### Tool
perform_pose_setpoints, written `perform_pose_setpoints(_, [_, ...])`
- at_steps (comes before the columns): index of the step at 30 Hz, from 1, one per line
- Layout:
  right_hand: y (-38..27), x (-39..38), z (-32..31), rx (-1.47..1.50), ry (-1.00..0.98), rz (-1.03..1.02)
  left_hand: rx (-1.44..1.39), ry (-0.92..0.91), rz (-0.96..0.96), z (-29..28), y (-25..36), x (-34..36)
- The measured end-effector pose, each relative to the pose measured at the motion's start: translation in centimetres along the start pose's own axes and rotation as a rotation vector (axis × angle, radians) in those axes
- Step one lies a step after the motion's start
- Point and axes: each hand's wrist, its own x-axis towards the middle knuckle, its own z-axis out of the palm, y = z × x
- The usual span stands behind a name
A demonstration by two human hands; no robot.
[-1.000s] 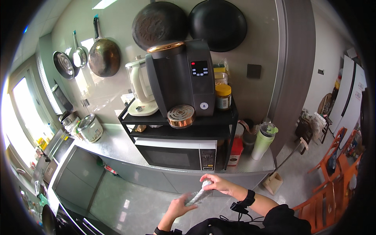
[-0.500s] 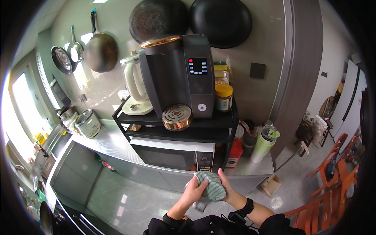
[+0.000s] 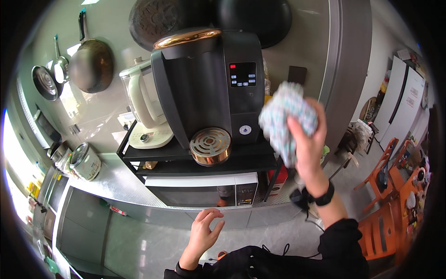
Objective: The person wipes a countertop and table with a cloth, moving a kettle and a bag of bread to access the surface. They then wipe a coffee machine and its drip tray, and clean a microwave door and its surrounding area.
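Note:
My right hand (image 3: 310, 148) is raised and closed around a folded cloth (image 3: 289, 122) with a pale green, white and pinkish check. The cloth hangs just right of the black water dispenser (image 3: 195, 93), near its side panel; whether they touch I cannot tell. Low in front of the microwave (image 3: 195, 189), my left hand (image 3: 204, 232) holds nothing, its fingers loosely curved and apart. On the dispenser I see a copper-coloured top, a lit control panel (image 3: 243, 75) and a round slotted drip tray (image 3: 210, 145).
A black rack (image 3: 260, 162) bears the dispenser and a cream glass kettle (image 3: 146, 107). Pans (image 3: 93, 66) hang on the wall. A rice cooker (image 3: 85, 161) stands on the metal counter (image 3: 114, 179) at left. Orange chairs (image 3: 378, 232) are at lower right, and a white refrigerator (image 3: 402, 104) farther back.
My right hand has lifted the cloth up and right, beside the dispenser. My left hand has let go of it and sits lower left. The view has moved closer to the dispenser.

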Motion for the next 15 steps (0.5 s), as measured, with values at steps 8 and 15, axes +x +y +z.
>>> perform_pose_setpoints(8, [2.9, 8.5, 9.1, -0.829, -0.138, -0.838, -0.071, -0.059, -0.063, -1.8, -5.3, 0.7])
perform_pose_setpoints(15, [6.8, 2.0, 6.9, -0.966, -0.33, -0.74, -0.094, -0.115, -0.023, -2.3, -8.3, 1.5])
